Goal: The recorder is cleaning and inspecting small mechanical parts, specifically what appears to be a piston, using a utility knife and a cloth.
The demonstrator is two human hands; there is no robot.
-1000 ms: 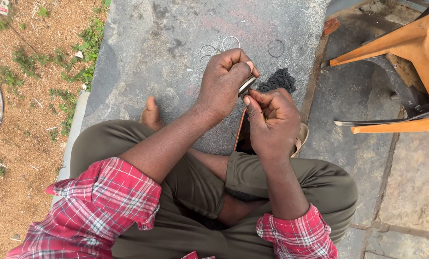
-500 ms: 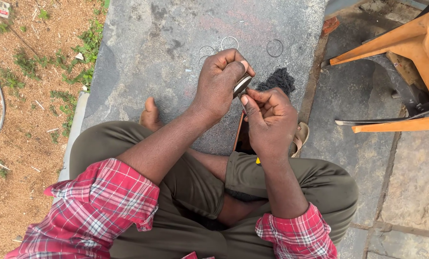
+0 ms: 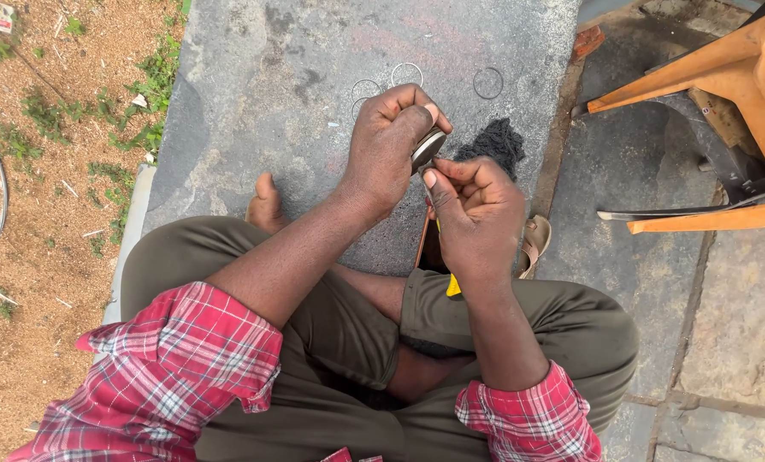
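Note:
I sit cross-legged on a grey stone slab [image 3: 254,94]. My left hand [image 3: 386,145] is closed around a small flat dark object with a pale edge [image 3: 428,147], held up in front of me. My right hand [image 3: 476,214] is right beside it, its fingertips pinched together at that object's lower end; a thin yellow-handled thing [image 3: 452,287] pokes out below this hand. What exactly the right fingers pinch is too small to tell. Three thin metal rings [image 3: 406,74] lie on the slab just beyond my hands, next to a dark pile of fine material [image 3: 495,141].
An orange plastic chair [image 3: 724,94] stands at the right on stone paving. A sandal [image 3: 534,244] lies by my right knee. Bare soil with small weeds [image 3: 49,145] lies left of the slab. My bare foot [image 3: 266,205] rests on the slab.
Both hands have stayed together at the small object; the right fingers have shifted slightly upward toward the left hand's grip. Nothing was put down or picked up.

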